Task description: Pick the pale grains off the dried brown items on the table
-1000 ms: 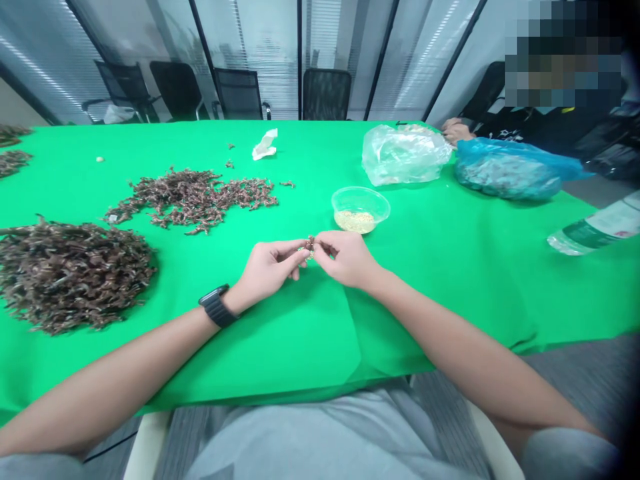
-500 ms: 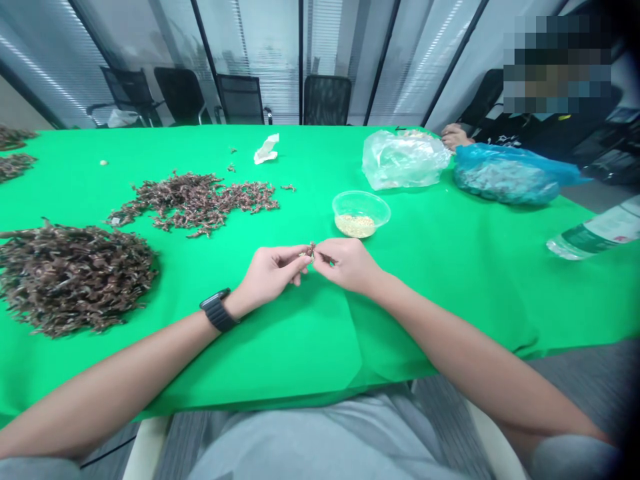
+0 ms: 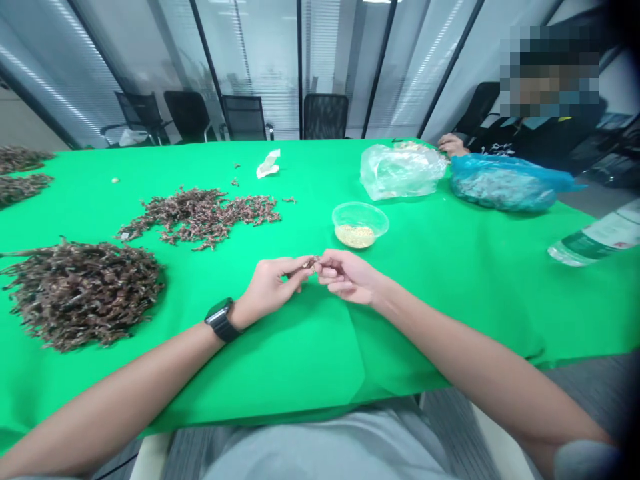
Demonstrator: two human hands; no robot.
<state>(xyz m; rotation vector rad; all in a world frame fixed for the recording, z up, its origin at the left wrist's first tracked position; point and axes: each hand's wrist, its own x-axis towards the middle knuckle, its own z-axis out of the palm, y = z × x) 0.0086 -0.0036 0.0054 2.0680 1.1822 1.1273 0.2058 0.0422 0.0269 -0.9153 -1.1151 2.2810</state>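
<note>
My left hand [image 3: 270, 290] and my right hand [image 3: 347, 277] meet above the green cloth [image 3: 300, 363]. Between their fingertips is a small dried brown piece [image 3: 311, 263], mostly hidden by my fingers. A black watch [image 3: 220, 320] circles my left wrist. Nearest my right hand stands a clear plastic bowl [image 3: 359, 223] holding pale seeds [image 3: 355, 236]. Left of my hands lie a large heap of dried brown twiggy pieces [image 3: 83, 295] and a looser spread of them [image 3: 197, 217].
A clear plastic bag [image 3: 401, 172] and a blue bag of brownish contents [image 3: 505, 183] lie at the far right, by a co-worker's hand [image 3: 453, 144]. A plastic bottle [image 3: 595, 240] lies at the right edge. A white paper scrap [image 3: 269, 164] lies beyond the spread.
The view has tipped upward, so the table sits lower in the picture. My right hand has turned slightly, its fingers lying flatter, while both hands keep the small piece between them.
</note>
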